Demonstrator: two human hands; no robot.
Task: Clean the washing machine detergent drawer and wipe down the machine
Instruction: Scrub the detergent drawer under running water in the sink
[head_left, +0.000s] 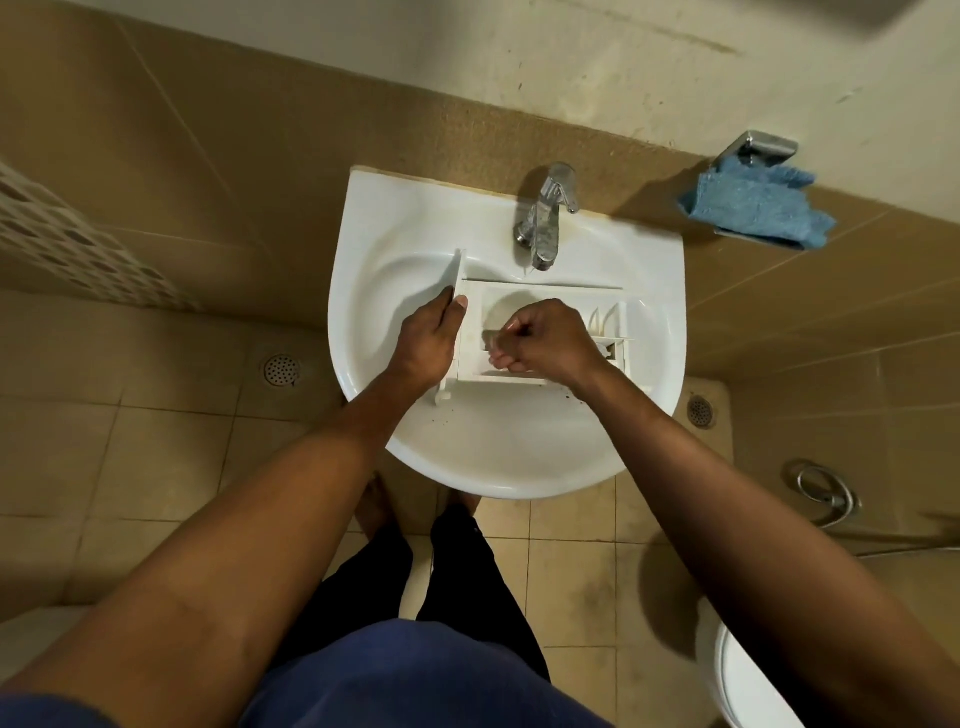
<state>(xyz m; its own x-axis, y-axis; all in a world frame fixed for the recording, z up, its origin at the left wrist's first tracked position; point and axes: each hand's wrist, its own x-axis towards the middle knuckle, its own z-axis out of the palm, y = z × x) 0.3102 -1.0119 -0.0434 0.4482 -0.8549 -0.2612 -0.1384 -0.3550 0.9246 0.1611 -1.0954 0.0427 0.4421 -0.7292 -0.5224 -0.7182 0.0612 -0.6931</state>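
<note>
A white plastic detergent drawer (540, 296) lies in the white sink (498, 457), its front panel to the left. My left hand (428, 340) grips that left end, thumb over the rim by the panel. My right hand (545, 340) is inside the drawer's compartments with the fingers curled in; whether they hold anything small is hidden. A blue cloth (756, 208) hangs on a metal wall holder at the right, away from both hands. The washing machine is out of view.
A chrome tap (545, 218) stands over the drawer's far edge. A perforated basket (78, 244) is at the left. Floor drains (281, 370) sit in the tiled floor. A toilet rim (748, 680) and a hose (826, 488) are at the right.
</note>
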